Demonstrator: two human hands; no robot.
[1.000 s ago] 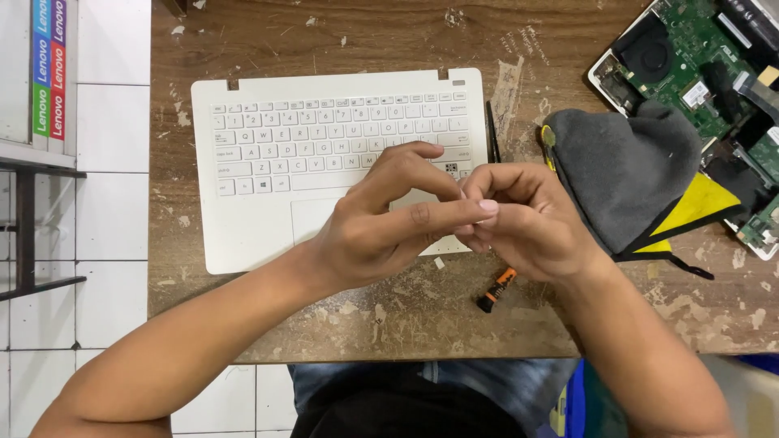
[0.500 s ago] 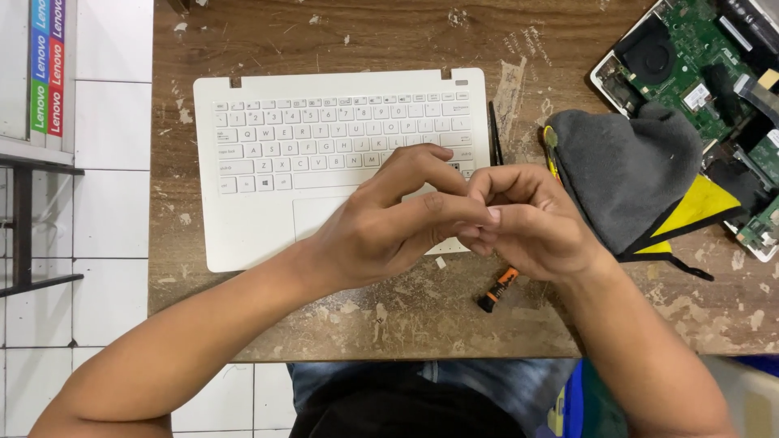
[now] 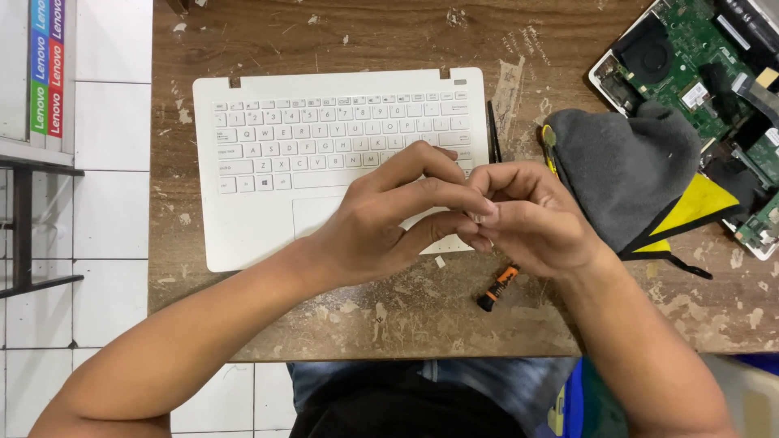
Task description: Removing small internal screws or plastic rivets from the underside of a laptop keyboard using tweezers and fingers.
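Note:
My left hand (image 3: 389, 223) and my right hand (image 3: 531, 215) meet fingertip to fingertip above the front right corner of a white laptop keyboard deck (image 3: 268, 162). Between the fingertips they pinch a tiny pale object (image 3: 479, 217), too small to identify. The deck lies flat on a worn wooden table (image 3: 381, 316), keys facing up, and my hands cover part of its palm rest. A small black and orange tool piece (image 3: 497, 288) lies on the table just below my right hand.
A grey and yellow cloth (image 3: 625, 174) lies right of my hands. Behind it sits an opened laptop base with a green circuit board and fan (image 3: 690, 65). A thin dark tool (image 3: 492, 134) rests along the deck's right edge. White tiled floor lies to the left.
Both hands stay joined over the deck's corner. The fingers have shifted slightly around the small object; nothing else has moved.

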